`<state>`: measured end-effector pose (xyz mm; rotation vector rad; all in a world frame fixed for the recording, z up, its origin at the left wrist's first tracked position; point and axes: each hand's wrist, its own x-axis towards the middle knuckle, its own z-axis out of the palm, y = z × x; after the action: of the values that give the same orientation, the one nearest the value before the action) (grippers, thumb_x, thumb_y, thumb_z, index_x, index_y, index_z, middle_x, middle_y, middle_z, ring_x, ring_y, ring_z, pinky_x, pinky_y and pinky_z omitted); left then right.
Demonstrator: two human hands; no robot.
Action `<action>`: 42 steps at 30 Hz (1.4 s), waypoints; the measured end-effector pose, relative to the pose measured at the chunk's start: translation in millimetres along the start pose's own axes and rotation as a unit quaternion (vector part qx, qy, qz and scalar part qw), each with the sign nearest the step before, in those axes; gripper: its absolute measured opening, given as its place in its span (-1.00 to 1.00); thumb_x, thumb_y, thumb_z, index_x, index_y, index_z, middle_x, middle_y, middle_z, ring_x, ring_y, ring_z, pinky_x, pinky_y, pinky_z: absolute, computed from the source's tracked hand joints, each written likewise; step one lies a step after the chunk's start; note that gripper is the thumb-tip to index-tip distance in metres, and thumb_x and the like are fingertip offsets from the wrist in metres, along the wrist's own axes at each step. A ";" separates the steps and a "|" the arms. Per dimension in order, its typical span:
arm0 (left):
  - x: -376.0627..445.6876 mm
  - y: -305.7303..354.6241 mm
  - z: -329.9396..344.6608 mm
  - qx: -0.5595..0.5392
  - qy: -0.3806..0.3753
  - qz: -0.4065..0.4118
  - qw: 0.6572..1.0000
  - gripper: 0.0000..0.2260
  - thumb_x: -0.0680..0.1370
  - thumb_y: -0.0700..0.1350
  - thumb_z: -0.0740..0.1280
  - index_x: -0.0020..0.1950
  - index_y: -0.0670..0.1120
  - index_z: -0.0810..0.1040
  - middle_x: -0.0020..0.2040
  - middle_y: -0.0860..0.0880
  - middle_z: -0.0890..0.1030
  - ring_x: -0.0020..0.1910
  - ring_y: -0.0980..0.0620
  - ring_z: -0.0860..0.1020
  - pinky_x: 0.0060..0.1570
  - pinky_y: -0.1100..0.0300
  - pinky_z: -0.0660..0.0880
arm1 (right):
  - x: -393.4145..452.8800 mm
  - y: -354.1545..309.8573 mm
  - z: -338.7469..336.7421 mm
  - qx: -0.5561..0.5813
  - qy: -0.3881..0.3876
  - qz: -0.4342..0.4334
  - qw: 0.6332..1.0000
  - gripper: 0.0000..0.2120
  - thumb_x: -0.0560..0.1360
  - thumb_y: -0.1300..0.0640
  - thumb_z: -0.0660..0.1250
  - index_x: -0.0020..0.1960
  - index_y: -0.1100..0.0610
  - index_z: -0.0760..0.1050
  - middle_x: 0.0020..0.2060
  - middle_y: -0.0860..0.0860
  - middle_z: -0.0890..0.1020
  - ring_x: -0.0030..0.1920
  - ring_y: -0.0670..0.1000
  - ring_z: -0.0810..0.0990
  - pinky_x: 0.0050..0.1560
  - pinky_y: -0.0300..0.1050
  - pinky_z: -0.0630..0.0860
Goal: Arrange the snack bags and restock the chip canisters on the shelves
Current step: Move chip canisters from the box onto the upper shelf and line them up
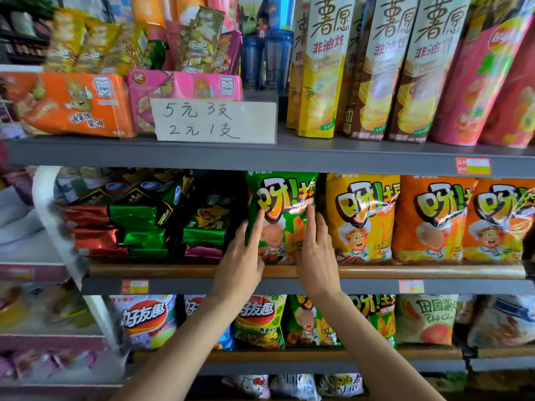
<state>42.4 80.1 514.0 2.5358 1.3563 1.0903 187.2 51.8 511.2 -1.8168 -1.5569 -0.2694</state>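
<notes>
A green snack bag (285,198) stands upright on the middle shelf (202,272), left of a yellow bag (362,218) and two orange bags (431,221). My left hand (241,256) lies against the green bag's left side with straight fingers. My right hand (317,253) lies flat on its front right, fingers pointing up. Tall chip canisters and boxes (373,70) stand in a row on the top shelf at the right.
A handwritten price card (215,121) leans before orange and pink packs (72,104) on the top shelf. Dark green and red foil packs (144,224) pile left of the green bag. More snack bags (260,322) fill the lower shelf.
</notes>
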 end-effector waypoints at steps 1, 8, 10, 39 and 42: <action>-3.2 -4.1 -3.8 0.013 0.027 0.024 0.999 -0.22 0.49 -0.28 0.31 0.53 0.03 -0.09 0.39 -0.15 0.32 0.09 -0.04 0.54 -0.12 0.23 0.56 | -3.3 -3.2 -0.6 0.000 0.038 -0.009 0.999 -0.04 0.35 0.50 0.30 0.53 0.08 -0.16 0.45 0.27 0.18 0.36 0.28 0.31 0.22 0.13 0.45; -16.6 -25.4 -34.3 0.085 0.168 0.136 0.973 -0.61 0.46 -0.18 0.09 0.29 -0.09 0.35 0.14 -0.07 0.38 0.06 -0.05 0.40 0.07 0.09 0.34 | -13.6 -47.1 -1.5 0.014 0.078 -0.147 0.986 -0.32 0.32 0.42 0.35 0.38 0.11 0.24 0.34 0.25 0.31 0.30 0.25 0.29 0.21 0.17 0.41; -14.0 -34.3 -41.5 0.111 0.165 0.093 0.976 -0.56 0.45 -0.16 0.08 0.34 -0.07 0.34 0.18 -0.09 0.40 0.11 -0.08 0.39 0.11 0.04 0.29 | -10.5 -52.9 7.4 -0.042 0.056 -0.152 0.986 -0.38 0.23 0.34 0.48 0.26 0.12 0.42 0.30 0.25 0.40 0.28 0.24 0.27 0.14 0.20 0.46; -57.9 -115.9 -75.3 0.138 0.097 0.040 0.985 -0.53 0.32 -0.43 0.38 0.23 -0.24 0.52 0.21 -0.20 0.46 0.15 -0.10 0.35 0.05 -0.08 0.50 | 30.1 -122.9 49.7 0.172 -0.223 -0.023 0.959 -0.52 0.58 0.22 0.21 0.46 0.01 0.23 0.32 0.32 0.40 0.14 0.32 0.52 0.20 0.00 0.45; -53.8 -119.1 -73.8 0.152 0.097 0.032 0.983 -0.52 0.32 -0.40 0.39 0.24 -0.21 0.51 0.23 -0.19 0.45 0.15 -0.13 0.35 0.09 -0.14 0.45 | 21.4 -126.7 55.3 0.137 -0.241 -0.025 0.960 -0.42 0.54 0.25 0.26 0.49 0.00 0.13 0.20 0.33 0.49 0.13 0.25 0.53 0.19 -0.06 0.40</action>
<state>-105.9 93.4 495.5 2.7610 1.6112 1.2603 59.5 105.1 531.9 -1.6977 -1.8602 0.3826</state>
